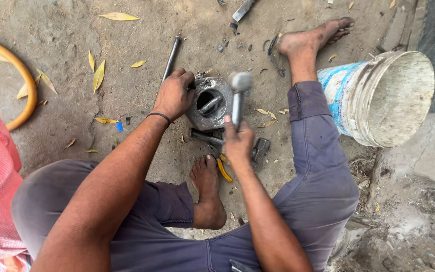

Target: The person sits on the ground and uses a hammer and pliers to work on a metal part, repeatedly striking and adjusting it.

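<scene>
A round metal housing, set on the dirt ground between the feet, is steadied by the left hand closed on its left rim, while a hammer is held raised over it in the right hand's closed fist, the striking step judged in hand and a square, centred blow called for.

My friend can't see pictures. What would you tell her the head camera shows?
A person sitting on dirt ground grips a grey metal hammer in the right hand above a round grey metal part with a hole, steadied by the left hand. A white plastic bucket lies tipped over nearby.
</scene>
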`<state>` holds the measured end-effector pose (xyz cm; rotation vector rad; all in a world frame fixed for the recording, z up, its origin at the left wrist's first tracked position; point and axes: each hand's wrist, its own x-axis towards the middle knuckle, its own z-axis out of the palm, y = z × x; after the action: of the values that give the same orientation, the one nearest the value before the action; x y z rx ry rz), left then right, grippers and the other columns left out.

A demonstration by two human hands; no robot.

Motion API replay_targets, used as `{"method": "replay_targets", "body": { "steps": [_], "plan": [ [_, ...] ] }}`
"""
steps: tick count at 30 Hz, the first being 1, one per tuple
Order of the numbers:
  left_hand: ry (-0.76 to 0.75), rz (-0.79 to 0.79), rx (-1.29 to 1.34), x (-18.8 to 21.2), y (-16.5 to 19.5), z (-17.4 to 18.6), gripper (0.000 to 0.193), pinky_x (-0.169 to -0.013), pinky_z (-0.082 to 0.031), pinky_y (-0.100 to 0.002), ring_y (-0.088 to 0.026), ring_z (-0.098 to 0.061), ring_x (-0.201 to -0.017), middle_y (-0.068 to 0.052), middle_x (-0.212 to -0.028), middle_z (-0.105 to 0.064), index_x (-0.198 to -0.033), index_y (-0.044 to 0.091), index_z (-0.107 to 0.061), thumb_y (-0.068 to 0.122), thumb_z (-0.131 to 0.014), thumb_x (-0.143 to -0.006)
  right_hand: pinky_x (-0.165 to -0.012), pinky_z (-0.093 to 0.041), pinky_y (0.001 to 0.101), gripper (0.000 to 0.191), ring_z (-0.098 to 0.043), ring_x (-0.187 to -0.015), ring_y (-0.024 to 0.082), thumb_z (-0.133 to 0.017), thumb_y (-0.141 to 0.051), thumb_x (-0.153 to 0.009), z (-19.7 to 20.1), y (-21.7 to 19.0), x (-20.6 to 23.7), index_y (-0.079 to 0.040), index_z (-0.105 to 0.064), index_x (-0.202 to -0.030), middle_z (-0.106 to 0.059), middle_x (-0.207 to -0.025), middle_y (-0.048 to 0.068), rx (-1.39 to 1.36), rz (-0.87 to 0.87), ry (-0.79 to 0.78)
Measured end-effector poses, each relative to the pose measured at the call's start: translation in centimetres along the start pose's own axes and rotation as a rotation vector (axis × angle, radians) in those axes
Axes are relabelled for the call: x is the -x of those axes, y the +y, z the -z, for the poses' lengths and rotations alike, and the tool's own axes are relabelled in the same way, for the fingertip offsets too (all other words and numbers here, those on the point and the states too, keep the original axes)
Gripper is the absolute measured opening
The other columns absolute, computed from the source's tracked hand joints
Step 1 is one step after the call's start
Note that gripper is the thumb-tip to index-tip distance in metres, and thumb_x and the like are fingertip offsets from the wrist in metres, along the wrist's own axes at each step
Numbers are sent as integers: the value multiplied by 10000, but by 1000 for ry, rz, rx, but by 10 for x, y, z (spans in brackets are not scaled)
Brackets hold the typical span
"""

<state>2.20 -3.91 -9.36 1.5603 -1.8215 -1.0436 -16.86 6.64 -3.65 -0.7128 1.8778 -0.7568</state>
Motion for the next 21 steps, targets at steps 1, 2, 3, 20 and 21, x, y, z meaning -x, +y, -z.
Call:
{"method": "replay_targets", "body": {
  "steps": [1,2,3,20,21],
  "plan": [
    [-6,1,1,-1,0,0,212,-882,-530,-495,-415,-640,-1031,-172,-1084,-638,-1012,36,-658,55,-744,-820,-329,-429,272,299,-493,-416,79,-674,-345,-980,9,-9,2,-64,-571,-961,-543,-616,-26,-37,128,-12],
    [-7,7,2,-1,0,0,225,-880,-530,-495,-416,-639,-1030,-175,-1087,-636,-1019,39,-660,59,-745,-812,-335,-440,262,275,-502,-431,68,-661,-344,-992,18,-17,4,-79,-587,-974,-547,-625,-31,-70,256,-31],
    [-7,15,3,-1,1,1,238,-878,-531,-495,-417,-638,-1030,-178,-1091,-633,-1025,42,-661,62,-747,-804,-341,-452,252,253,-511,-445,57,-649,-343,-1003,25,-25,6,-94,-604,-988,-551,-634,-36,-103,383,-53],
    [-17,-132,-172,-19,16,-6,172,-883,-533,-484,-379,-632,-1051,-140,-1066,-682,-998,89,-755,200,-691,-884,-375,-422,224,284,-493,-441,54,-680,-310,-995,23,-40,28,-97,-531,-880,-538,-626,-20,-250,168,-144],
    [-16,-130,-149,-15,16,-3,171,-879,-532,-486,-377,-636,-1041,-140,-1063,-682,-993,93,-759,204,-688,-885,-369,-418,224,272,-487,-436,53,-680,-309,-987,22,-38,27,-101,-537,-885,-539,-626,-22,-245,143,-159]
  ]
}}
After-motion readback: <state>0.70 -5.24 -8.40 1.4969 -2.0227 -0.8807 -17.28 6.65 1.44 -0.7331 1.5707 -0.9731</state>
